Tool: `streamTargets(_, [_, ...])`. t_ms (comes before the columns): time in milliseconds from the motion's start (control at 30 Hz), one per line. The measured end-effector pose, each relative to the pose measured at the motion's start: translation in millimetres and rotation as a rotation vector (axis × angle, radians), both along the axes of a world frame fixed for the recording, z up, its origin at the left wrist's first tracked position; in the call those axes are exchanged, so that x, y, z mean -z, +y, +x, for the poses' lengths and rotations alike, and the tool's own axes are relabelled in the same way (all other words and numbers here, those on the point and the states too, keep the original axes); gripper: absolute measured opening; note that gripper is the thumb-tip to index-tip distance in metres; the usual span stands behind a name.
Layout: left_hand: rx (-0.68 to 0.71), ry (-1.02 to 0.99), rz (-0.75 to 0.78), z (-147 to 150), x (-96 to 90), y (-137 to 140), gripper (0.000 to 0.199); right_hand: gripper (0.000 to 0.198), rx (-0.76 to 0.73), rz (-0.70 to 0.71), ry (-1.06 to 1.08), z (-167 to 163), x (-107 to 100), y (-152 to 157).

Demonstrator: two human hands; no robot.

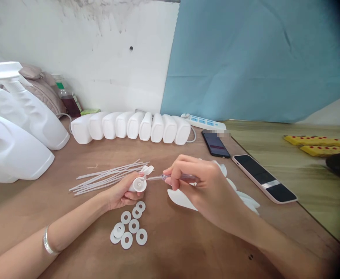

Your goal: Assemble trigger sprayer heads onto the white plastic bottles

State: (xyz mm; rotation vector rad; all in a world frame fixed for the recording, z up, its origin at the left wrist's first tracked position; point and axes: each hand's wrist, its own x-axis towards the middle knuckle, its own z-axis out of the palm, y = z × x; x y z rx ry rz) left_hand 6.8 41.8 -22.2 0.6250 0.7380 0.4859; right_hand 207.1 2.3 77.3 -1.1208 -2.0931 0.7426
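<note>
My left hand (126, 192) is closed around a white trigger sprayer head (140, 185), its round open collar turned toward me. In my right hand (196, 182) is a screwdriver with a clear handle (184, 177), gripped between thumb and fingers. The thin metal shaft points left, and its tip meets the sprayer head near the collar's upper edge. Just behind the left hand lie several thin white dip tubes (100, 179). White ring gaskets (126, 240) are scattered in front of it. Smooth white plastic pieces (181, 198) lie partly hidden under the right hand.
A row of white bottles (133, 126) lies along the wall, bases facing me. Large white spray bottles (30, 104) stand at left, near a bag (39, 83) and a dark-liquid bottle (71, 102). Two phones (215, 144) and a power strip (206, 123) are at right by the table edge.
</note>
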Motion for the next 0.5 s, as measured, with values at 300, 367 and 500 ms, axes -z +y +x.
streamTargets(300, [0.027, 0.066, 0.013, -1, -0.9, -1, 0.034, 0.026, -0.065, 0.114, -0.023, -8, 6, -9])
streamTargets(367, [0.055, 0.064, 0.028, -1, -2.6, -1, 0.032, 0.025, -0.042, 0.022, 0.003, -5, 3, -2])
streamTargets(500, [0.119, 0.080, 0.058, 0, -6.6, -2, 0.033, 0.022, -0.056, -0.144, 0.087, -1, 1, 11])
